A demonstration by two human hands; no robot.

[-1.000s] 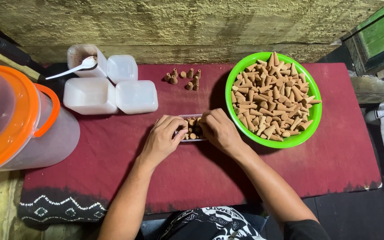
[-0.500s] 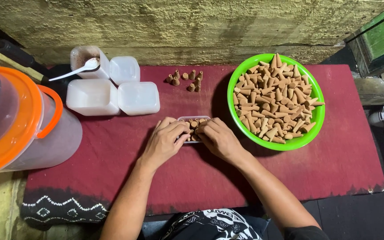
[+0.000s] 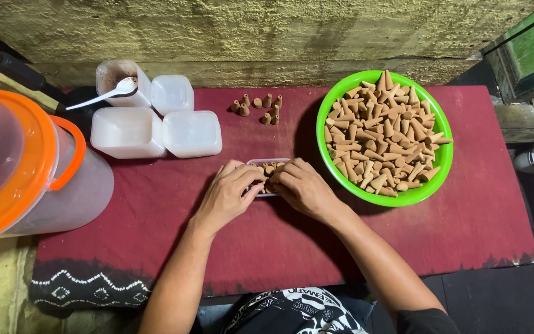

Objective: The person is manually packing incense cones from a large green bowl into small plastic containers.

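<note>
**Hands Close Over Small Tray of Cones**

Curled loosely over a small clear tray [image 3: 268,176] at mid-cloth: left hand [image 3: 228,195] and right hand [image 3: 304,188], fingertips touching brown cones [image 3: 269,169] inside, firm grip not discernible. Likely light, brittle, best pinched at the base. At 2 o'clock, green bowl [image 3: 441,158] heaped with more; at 10, white tubs [image 3: 191,133].

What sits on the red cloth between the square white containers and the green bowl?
In the head view, a small cluster of brown cones stands between the white containers and the green bowl, on the red cloth; otherwise bare cloth.
</note>
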